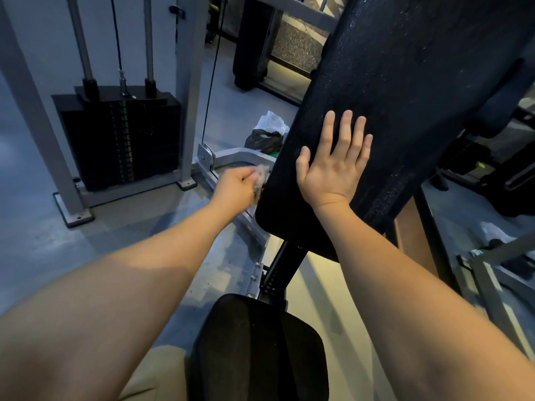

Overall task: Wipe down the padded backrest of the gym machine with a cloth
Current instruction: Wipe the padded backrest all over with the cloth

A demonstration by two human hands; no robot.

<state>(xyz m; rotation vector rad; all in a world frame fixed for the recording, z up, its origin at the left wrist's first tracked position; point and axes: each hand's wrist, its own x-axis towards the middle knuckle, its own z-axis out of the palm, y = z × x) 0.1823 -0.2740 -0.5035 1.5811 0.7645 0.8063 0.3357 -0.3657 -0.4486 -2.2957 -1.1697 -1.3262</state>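
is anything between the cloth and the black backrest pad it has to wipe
Nothing visible: the crumpled pale cloth in the left hand is already at the black padded backrest's left edge. The right hand lies flat on the pad's face, covering a patch to be wiped.

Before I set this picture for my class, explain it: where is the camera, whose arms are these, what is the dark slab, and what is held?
The camera sits on a person's head and looks down at their own arms. The dark slab is the gym machine's padded backrest; its seat is below. The right hand lies flat on the pad, fingers straight. The left hand grips a crumpled cloth at the pad's left edge. Behind, on the floor, are a weight stack and a dark bag.
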